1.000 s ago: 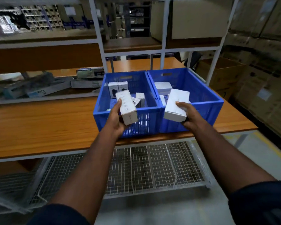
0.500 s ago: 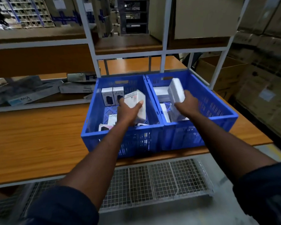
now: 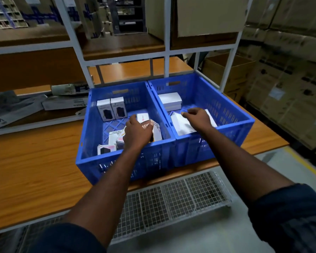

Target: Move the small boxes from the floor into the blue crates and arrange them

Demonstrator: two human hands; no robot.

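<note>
Hands reach into two blue crates standing side by side, touching, on the wooden surface (image 3: 35, 170). In the left crate (image 3: 91, 161), the left hand (image 3: 138, 133) curls its fingers round a white box (image 3: 144, 118) near the dividing wall; upright boxes (image 3: 111, 110) stand at the far left corner. In the right crate (image 3: 232, 114), the right hand (image 3: 197, 117) hangs loosely curled, gripping nothing, over a flat white box (image 3: 181, 125); stacked white boxes (image 3: 170, 100) sit behind.

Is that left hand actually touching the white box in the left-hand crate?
Touching. The head view shows the left hand wrapped round the white box, with no gap between them, inside the left crate.
</note>
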